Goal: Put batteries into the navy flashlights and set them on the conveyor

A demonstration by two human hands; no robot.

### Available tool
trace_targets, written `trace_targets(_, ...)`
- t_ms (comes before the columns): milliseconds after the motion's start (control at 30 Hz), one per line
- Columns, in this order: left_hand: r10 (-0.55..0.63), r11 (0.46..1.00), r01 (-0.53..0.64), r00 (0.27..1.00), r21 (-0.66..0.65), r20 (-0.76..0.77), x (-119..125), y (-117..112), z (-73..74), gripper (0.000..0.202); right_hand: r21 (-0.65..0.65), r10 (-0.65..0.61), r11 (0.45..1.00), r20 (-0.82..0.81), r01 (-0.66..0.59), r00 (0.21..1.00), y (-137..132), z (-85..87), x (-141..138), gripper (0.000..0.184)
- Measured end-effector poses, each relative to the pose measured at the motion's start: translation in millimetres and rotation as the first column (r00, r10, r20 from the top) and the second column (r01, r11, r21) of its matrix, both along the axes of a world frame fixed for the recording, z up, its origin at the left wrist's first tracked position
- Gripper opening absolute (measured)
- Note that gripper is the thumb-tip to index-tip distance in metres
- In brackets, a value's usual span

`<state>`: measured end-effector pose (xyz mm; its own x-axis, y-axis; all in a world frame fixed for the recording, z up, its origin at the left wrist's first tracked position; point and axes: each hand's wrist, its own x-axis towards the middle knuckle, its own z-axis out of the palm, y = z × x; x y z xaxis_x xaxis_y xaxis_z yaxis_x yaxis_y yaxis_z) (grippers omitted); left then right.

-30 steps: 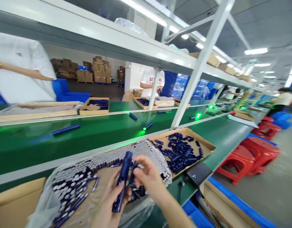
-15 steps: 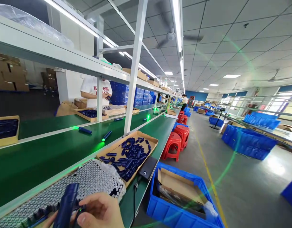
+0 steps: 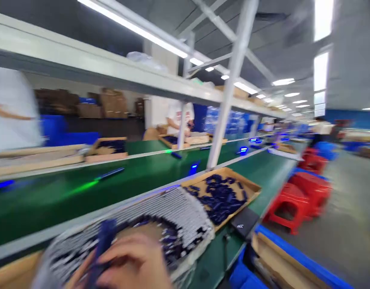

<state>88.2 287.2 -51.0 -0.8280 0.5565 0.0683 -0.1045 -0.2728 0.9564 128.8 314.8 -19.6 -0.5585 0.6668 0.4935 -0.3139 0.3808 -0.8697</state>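
Observation:
The whole view is motion-blurred. Low in the frame, my right hand [image 3: 130,261] lies across a dark blue flashlight [image 3: 105,237] and grips it, fingers pointing left. A patch of skin left of the flashlight may be my left hand [image 3: 80,269], but the blur hides its shape. Beneath them, a plastic-lined box holds packed rows of silver-ended cylinders [image 3: 169,208]. Past it, a cardboard tray [image 3: 233,175] holds loose dark blue tubes [image 3: 217,198].
A green conveyor belt [image 3: 136,180] carries a dark blue flashlight [image 3: 109,173] and glowing ones. A black power bank [image 3: 244,222] sits at the bench edge. Co-workers in white shirts [image 3: 13,108] stand across the belt. Red stools [image 3: 290,204] and a blue crate [image 3: 293,257] are on the right.
The view has swung left and down since the last frame, back toward the earlier heading. The flashlights on the belt now glow blue instead of green. My hand stays low, still on the flashlight.

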Motion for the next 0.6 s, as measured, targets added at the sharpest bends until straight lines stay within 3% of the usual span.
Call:
trace_targets(67,0.096,0.995,-0.098,0.985,0.005,0.141,-9.3,-43.8,1.7,0.059,-0.019,0.048,0.999,0.002,-0.048,0.999,-7.8,6.6,12.4,0.023)
trace_targets(167,0.048,0.986,-0.104,0.922,0.128,0.384,-6.6,-77.7,8.7,0.062,0.088,0.115,0.989,0.029,-0.117,0.993,-4.4,6.2,17.7,0.02)
trace_targets(267,0.063,0.974,-0.144,0.912,0.173,0.405,-1.3,-80.0,11.2,0.058,0.225,0.148,0.962,0.048,-0.155,0.988,-8.4,0.6,19.9,0.02)
trace_targets(400,0.096,0.964,-0.166,0.944,0.206,0.315,2.2,-77.1,5.7,0.049,0.351,0.119,0.927,0.057,-0.131,0.991,-18.9,-3.6,26.5,0.021)
trace_targets(600,0.082,0.971,-0.136,0.963,0.198,0.256,-1.0,-77.7,1.6,0.048,0.405,0.101,0.907,0.068,-0.12,0.993,-20.2,-5.8,26.4,0.02)
